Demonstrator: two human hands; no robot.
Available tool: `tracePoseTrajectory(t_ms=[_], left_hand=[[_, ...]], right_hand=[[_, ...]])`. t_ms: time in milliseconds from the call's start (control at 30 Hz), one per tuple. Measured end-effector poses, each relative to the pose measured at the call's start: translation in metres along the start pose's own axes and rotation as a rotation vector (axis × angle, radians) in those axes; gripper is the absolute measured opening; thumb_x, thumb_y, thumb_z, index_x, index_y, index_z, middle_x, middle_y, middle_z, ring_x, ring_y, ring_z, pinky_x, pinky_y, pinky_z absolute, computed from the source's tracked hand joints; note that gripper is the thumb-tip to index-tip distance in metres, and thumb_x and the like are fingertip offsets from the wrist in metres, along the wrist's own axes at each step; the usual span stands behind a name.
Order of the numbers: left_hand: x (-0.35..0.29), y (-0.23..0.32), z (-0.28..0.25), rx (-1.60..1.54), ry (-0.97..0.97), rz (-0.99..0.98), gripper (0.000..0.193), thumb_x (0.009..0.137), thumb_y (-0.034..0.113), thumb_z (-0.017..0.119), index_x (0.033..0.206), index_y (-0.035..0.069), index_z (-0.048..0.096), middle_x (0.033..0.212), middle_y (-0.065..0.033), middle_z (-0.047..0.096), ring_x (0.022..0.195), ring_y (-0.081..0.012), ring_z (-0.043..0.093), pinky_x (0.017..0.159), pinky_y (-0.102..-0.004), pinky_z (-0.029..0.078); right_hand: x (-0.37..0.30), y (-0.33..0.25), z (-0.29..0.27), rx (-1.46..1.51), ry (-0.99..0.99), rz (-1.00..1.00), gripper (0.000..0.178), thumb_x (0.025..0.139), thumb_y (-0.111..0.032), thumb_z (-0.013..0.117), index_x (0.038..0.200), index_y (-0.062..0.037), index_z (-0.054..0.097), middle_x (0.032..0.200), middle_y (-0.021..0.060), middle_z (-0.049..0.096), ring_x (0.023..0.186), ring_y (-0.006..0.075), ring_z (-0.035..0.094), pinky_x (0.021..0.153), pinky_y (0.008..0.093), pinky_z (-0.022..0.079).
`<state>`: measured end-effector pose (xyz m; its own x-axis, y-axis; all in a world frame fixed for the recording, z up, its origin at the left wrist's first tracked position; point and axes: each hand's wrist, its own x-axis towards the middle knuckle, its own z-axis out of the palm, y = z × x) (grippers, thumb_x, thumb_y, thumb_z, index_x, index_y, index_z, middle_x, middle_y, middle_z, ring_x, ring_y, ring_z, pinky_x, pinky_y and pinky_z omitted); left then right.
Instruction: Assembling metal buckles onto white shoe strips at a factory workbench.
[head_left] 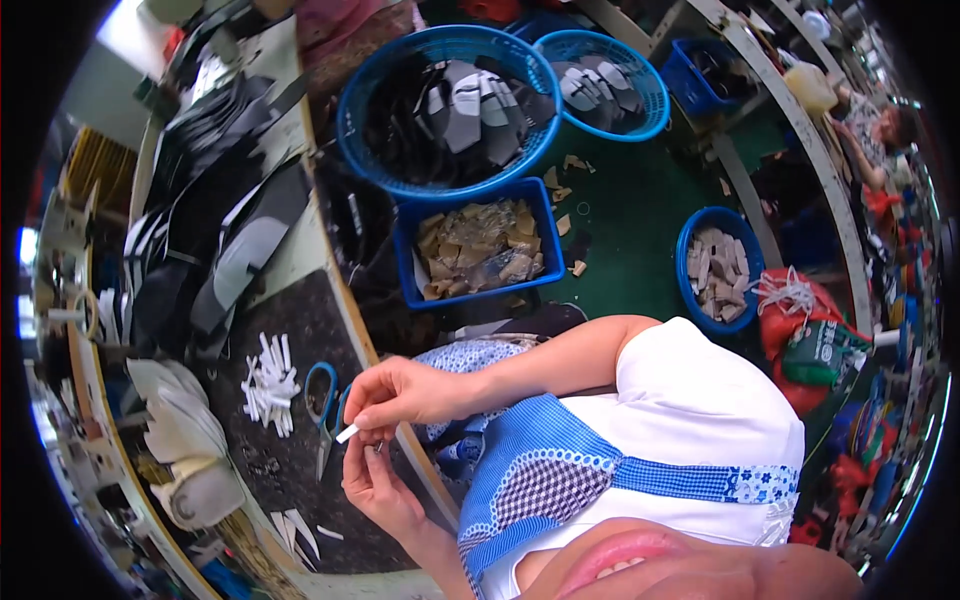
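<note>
My right hand (405, 392) is closed in a pinch on a short white strip (347, 433). Just below it, my left hand (382, 492) has its fingers drawn together close to the strip. A small metallic thing (377, 448) shows at the left fingers; whether it is held or worn is unclear. Both hands are over the edge of the dark worktable (300, 315). Beside them lie scissors (322, 400) with blue handles and a pile of similar white strips (270, 388). Small dark bits (262, 465) and curved white pieces (297, 532) are scattered nearer the table's lower part.
Dark and grey cut pieces (240, 260) are stacked along the table, with pale sheets (175, 410) below. On the green floor stand large blue baskets (348, 130) (660, 110), a blue bin (403, 270) of tan scraps and a round blue basket (683, 270). Another person (868, 130) sits far right.
</note>
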<state>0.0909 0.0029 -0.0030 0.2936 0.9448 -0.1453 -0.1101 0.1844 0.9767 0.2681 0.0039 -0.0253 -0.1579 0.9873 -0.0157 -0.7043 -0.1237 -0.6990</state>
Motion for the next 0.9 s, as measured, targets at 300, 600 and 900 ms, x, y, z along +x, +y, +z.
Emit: tracePoseTrajectory(t_ms=[300,600,900], left_hand=[[0.017,-0.006,0.073,0.179,0.113,0.096,0.033,0.102,0.015,0.052,0.125,-0.008,0.057,0.119,-0.0144,0.063,0.108,-0.0195,0.062,0.097,-0.0305,0.049],[0.003,-0.024,0.042,0.281,0.012,0.046,0.029,0.102,0.023,0.055,0.109,-0.004,0.063,0.101,-0.0065,0.067,0.09,-0.0105,0.063,0.076,-0.0214,0.049],[0.01,0.007,0.034,0.274,0.247,0.103,0.024,0.099,0.012,0.057,0.114,-0.004,0.067,0.112,-0.0098,0.069,0.093,-0.0135,0.067,0.081,-0.0261,0.055]], right_hand=[[-0.008,-0.023,-0.009,-0.404,0.219,-0.364,0.01,0.087,-0.007,0.064,0.092,0.0009,0.061,0.078,0.0071,0.068,0.073,0.0123,0.064,0.066,0.0283,0.051],[-0.003,-0.02,-0.011,-0.609,0.113,-0.557,0.01,0.085,-0.007,0.069,0.091,-0.0013,0.064,0.077,0.0085,0.064,0.07,0.0191,0.063,0.061,0.03,0.049],[-0.004,-0.031,0.014,-0.158,0.074,-0.028,0.011,0.096,-0.01,0.057,0.105,-0.0056,0.052,0.082,0.0009,0.056,0.066,0.0055,0.052,0.056,0.0202,0.043]])
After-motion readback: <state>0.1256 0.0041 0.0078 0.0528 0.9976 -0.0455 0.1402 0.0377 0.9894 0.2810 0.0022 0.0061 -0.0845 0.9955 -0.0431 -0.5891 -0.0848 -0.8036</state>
